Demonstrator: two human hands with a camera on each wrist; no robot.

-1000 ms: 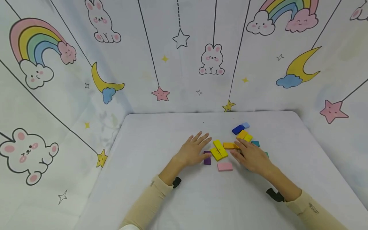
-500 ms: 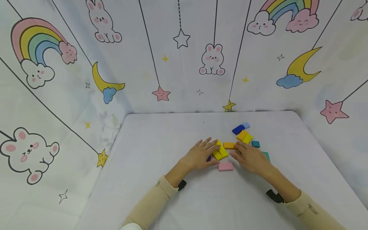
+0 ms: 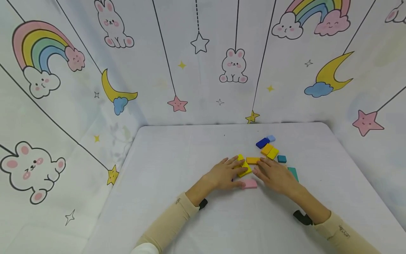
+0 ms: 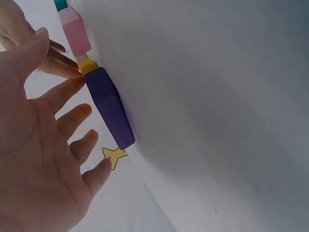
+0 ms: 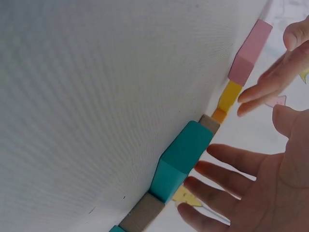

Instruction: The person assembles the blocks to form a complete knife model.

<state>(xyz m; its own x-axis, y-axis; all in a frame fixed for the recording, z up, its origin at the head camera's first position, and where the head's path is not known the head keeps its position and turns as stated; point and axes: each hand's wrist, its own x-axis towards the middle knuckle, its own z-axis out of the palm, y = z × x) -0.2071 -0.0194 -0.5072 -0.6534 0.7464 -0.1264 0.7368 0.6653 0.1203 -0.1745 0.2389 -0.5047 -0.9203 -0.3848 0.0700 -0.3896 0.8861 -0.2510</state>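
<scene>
Across comes your left hand (image 3: 223, 174), further right than a second ago and now over the pair of flat, rectangular yellow blocks (image 3: 247, 171), while your right hand (image 3: 276, 176) has barely shifted. On the left, your grip is slack: fingers spread, slightly bent, nothing clasped. Your left thumb overlaps the left end of a flat, rectangular pink block (image 3: 251, 183) in the head view; whether it touches, I can't tell. Down in the left wrist view, a dark purple rectangular block (image 4: 108, 106) lies just beside your fingertips, and from above your hand nearly covers it.

Over to the right, that grip is loose too, fingers apart and fairly straight, with no hold on anything. Your fingertips meet the right end of a flat, rectangular orange block (image 3: 252, 161), contact unclear. Your right wrist view gives you a teal rectangular block (image 5: 181, 150) just beside those fingers, a greyish-brown block (image 5: 142, 212) at its lower end.

Farther off, you've got an amber-and-yellow pair of blocks (image 3: 270, 151) side by side, then a dark blue rectangular block (image 3: 262, 143) against a small light-blue block (image 3: 271, 138), all on your white bench (image 3: 177, 151).
</scene>
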